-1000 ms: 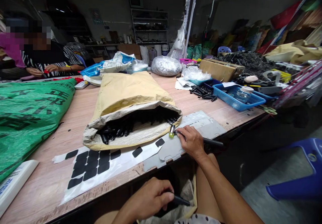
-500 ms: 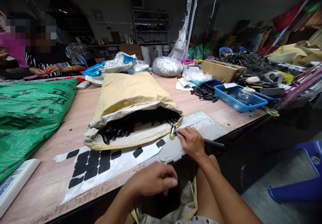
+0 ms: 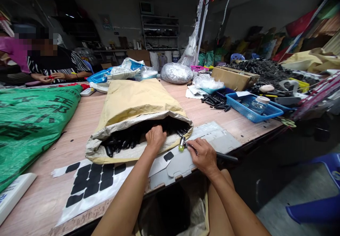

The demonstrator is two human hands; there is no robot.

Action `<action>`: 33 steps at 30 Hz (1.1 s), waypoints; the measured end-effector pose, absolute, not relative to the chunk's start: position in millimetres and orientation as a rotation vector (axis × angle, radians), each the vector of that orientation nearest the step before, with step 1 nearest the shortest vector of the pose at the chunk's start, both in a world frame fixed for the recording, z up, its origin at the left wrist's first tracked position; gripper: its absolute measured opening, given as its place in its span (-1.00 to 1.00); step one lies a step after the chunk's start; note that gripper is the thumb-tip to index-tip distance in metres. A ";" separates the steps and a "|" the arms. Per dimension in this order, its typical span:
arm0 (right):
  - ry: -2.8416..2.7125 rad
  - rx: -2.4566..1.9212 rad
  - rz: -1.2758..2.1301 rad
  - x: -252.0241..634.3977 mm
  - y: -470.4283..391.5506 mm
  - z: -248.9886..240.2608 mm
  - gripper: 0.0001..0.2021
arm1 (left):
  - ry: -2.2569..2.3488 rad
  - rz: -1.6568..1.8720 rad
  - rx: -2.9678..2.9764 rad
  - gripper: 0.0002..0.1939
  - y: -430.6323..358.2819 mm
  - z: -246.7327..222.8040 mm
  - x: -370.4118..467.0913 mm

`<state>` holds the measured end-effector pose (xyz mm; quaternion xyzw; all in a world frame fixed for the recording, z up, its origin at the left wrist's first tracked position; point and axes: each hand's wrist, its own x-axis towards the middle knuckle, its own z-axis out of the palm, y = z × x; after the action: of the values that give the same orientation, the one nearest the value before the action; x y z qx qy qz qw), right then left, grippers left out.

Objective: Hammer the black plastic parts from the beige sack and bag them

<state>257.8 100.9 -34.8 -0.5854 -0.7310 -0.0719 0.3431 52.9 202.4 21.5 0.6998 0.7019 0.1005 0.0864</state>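
A wood table [image 3: 87, 115] fills most of the view. At its left edge lies a green bag [image 3: 39, 119] with black lettering, and near the middle a tan sack [image 3: 140, 96] lies on its side, its pale-lined mouth open toward the wearer. Below the table's near edge a second sack [image 3: 206, 214] stands open at the wearer's legs, its inside dark. Across the table at far left a person [image 3: 55, 64] in a striped top holds something small and red. A grey board [image 3: 217, 137] lies partly by the tan sack's right front, with a white sheet [image 3: 108, 197] just left of it. Further right sits a blue tray [image 3: 244, 114] holding a clear jar [image 3: 259, 105]. The hammer [image 3: 182, 143] is over the board, its yellow-tipped head just beside the sack's lip; the right hand [image 3: 204, 155] grasps its handle, fingers curled around. The left hand [image 3: 156, 137] reaches into the sack's mouth, knuckles up; its fingertips are hidden, so I cannot tell whether they grip anything. Black parts [image 3: 123, 143] lie heaped inside, left of that hand. Dark, rounded patches [image 3: 91, 188] dot the sheet.
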 end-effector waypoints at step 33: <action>-1.832 -1.343 -0.032 252.1 91.5 -21.3 -0.72 | 1.283 0.853 2.188 -0.86 124.0 -16.8 5.0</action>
<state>252.1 91.5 -21.3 -0.5362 -0.7312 -0.0129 0.4215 5.0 124.0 -16.8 0.7954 0.4667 0.3103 0.2308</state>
